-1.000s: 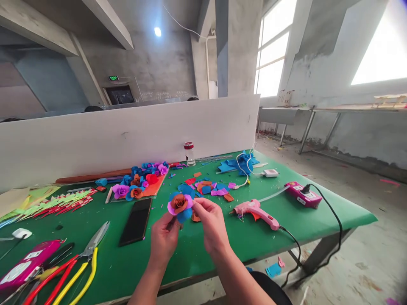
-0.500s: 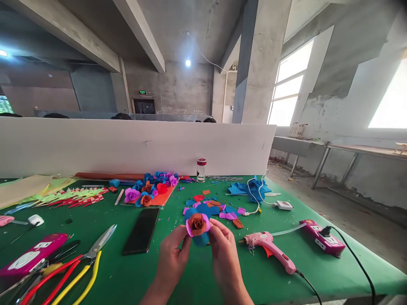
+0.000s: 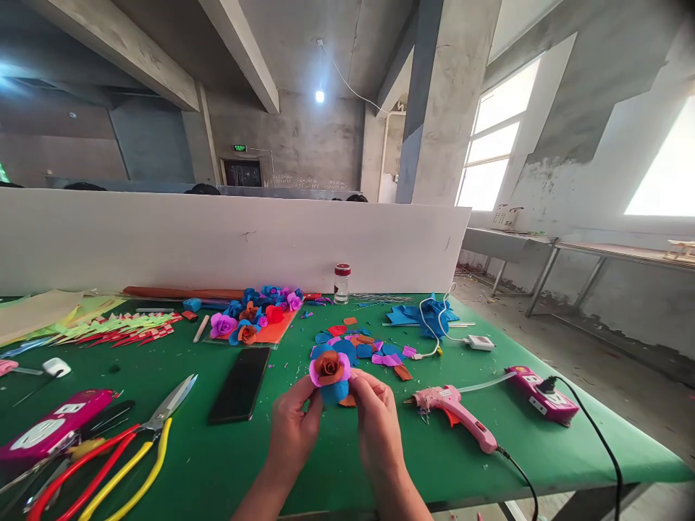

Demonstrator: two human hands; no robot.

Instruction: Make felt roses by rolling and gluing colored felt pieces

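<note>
Between my hands, above the green table [image 3: 434, 470], is a paper flower [image 3: 330, 367] with a rolled brown centre, purple petals around it and blue ones outside. My left hand [image 3: 293, 416] pinches its left side between thumb and fingers. Closed on its right edge is my right hand [image 3: 374, 412], with the fingertips at the petals. The flower's back and stem, if any, are hidden. Loose petal pieces [image 3: 386, 359] in blue, purple and brown lie just beyond it. A pink glue gun [image 3: 456, 412] rests to the right of my right hand.
Scissors [image 3: 163, 412] and a pink box [image 3: 57, 427] lie at left. A black phone [image 3: 239, 385] is near finished paper flowers [image 3: 250, 311]. A jar [image 3: 342, 284] stands by the white partition [image 3: 228, 239]. The glue gun's cord leads towards the right, near another pink box [image 3: 543, 394].
The flower has turned and tilted a little, with its brown centre shifted slightly left and up. Both hands keep hold of it. The whole view has shifted slightly.
</note>
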